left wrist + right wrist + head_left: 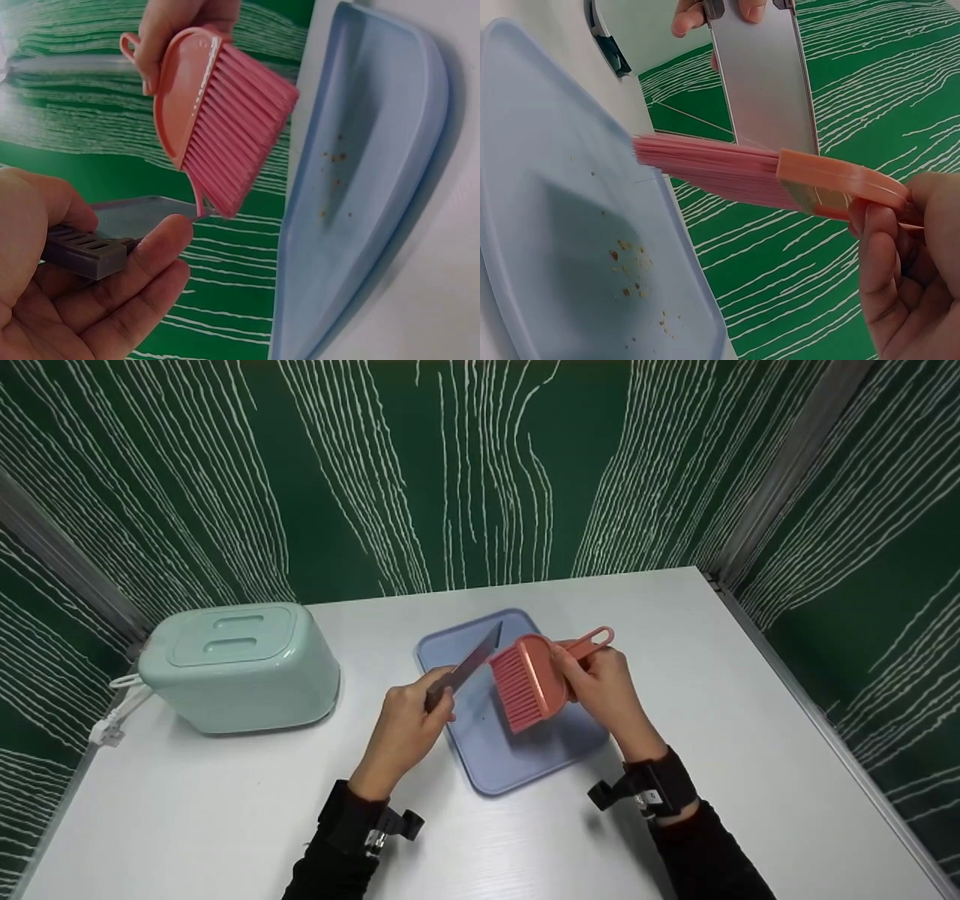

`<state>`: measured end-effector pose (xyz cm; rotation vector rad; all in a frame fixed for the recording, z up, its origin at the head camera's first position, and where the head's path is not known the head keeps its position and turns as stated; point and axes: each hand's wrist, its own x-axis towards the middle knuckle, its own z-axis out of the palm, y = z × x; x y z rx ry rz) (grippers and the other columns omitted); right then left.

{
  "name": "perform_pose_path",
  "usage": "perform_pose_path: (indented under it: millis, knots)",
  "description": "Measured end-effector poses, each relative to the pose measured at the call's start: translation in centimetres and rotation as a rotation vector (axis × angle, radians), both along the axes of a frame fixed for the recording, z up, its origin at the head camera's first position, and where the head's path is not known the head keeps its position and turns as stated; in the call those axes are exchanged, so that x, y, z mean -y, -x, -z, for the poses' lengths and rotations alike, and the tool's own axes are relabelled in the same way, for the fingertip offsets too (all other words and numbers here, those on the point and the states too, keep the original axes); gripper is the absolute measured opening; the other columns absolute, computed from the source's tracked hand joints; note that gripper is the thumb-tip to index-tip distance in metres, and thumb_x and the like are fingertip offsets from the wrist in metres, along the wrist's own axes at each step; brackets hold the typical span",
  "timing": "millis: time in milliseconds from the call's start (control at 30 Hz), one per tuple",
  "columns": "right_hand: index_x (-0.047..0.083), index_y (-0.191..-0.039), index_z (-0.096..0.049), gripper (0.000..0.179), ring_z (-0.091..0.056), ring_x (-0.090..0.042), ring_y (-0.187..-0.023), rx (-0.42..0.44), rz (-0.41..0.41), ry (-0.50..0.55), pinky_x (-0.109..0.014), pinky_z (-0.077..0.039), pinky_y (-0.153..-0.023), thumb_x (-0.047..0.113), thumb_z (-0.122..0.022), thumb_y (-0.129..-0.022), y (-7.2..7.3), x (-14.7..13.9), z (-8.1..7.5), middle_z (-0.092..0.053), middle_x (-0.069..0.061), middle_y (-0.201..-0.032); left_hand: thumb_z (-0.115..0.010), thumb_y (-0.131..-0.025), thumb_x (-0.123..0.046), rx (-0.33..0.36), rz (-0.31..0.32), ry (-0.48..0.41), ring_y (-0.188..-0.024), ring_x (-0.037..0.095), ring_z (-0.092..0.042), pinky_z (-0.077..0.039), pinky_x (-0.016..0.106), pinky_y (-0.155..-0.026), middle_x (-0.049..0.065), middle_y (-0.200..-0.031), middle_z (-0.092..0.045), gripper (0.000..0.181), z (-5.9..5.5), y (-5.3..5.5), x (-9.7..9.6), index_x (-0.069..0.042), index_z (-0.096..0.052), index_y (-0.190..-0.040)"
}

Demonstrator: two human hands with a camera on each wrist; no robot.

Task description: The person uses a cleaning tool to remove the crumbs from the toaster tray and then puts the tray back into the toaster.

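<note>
My left hand [409,724] grips the grey slotted handle [86,253] of a thin metal crumb tray [765,82], which slants upward above a blue tray [491,771]. A pink hand brush [526,682] is in my right hand [609,697], pinched between thumb and fingers near the base of its looped handle. Its bristles [244,124] overlap the far end of the crumb tray in both wrist views. Below, brown crumbs [626,291] lie scattered over the floor of the blue tray.
To the left on the white table [225,810] stands a mint-green toaster [247,690] with its lid on. Its white cord and plug [107,732] lie beside it near the table's left edge. Green walls [487,472] with white lines surround the table.
</note>
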<state>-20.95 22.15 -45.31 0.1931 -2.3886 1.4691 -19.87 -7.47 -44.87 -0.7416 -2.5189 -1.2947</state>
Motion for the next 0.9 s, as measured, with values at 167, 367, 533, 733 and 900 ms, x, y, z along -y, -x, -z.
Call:
perform_pose_path:
  millis: [167,367,533,733,900]
  knots:
    - [0.007,-0.113,-0.084,0.024,-0.053,-0.004,-0.043,-0.01,0.019,0.018,-0.019,-0.042,-0.044,0.023,-0.068,-0.107,0.14,-0.08,0.15,-0.066,-0.006,-0.06,-0.057,-0.106,-0.006,-0.014,0.0,0.01,-0.067,0.012,-0.077,-0.053,0.021,-0.059,0.004,-0.079,-0.078,0.033,-0.07,-0.05,-0.07,-0.007,-0.071,-0.135]
    - [0.005,-0.112,-0.083,0.025,-0.052,-0.004,-0.043,-0.008,0.048,0.033,-0.018,-0.041,-0.044,0.024,-0.068,-0.107,0.15,-0.06,0.18,-0.066,-0.007,-0.061,-0.057,-0.105,-0.006,-0.014,0.006,0.008,-0.067,0.015,-0.077,-0.053,0.021,-0.059,0.006,-0.081,-0.079,0.033,-0.06,-0.04,-0.05,-0.006,-0.072,-0.134]
    - [0.006,-0.109,-0.084,0.027,-0.055,-0.005,-0.045,-0.006,0.047,0.026,-0.018,-0.043,-0.045,0.028,-0.068,-0.107,0.24,-0.17,0.2,-0.068,-0.009,-0.062,-0.057,-0.105,-0.006,-0.025,0.002,0.018,-0.067,0.016,-0.078,-0.052,0.021,-0.059,0.007,-0.08,-0.079,0.033,-0.04,-0.03,-0.04,-0.005,-0.071,-0.135]
    - [0.005,-0.108,-0.084,0.028,-0.058,-0.005,-0.046,-0.008,0.061,-0.008,-0.019,-0.046,-0.045,0.027,-0.067,-0.107,0.3,-0.33,0.16,-0.071,-0.01,-0.065,-0.057,-0.104,-0.005,-0.043,-0.007,0.037,-0.067,0.009,-0.076,-0.054,0.021,-0.059,0.006,-0.08,-0.08,0.033,-0.04,-0.03,-0.06,-0.004,-0.071,-0.135]
    - [0.005,-0.106,-0.084,0.027,-0.057,-0.005,-0.045,-0.018,0.071,-0.026,-0.019,-0.044,-0.045,0.027,-0.068,-0.107,0.24,-0.38,0.05,-0.069,-0.007,-0.062,-0.057,-0.104,-0.004,-0.053,-0.011,0.044,-0.066,0.01,-0.076,-0.054,0.021,-0.058,0.009,-0.081,-0.08,0.034,0.07,0.04,-0.01,-0.002,-0.071,-0.135]
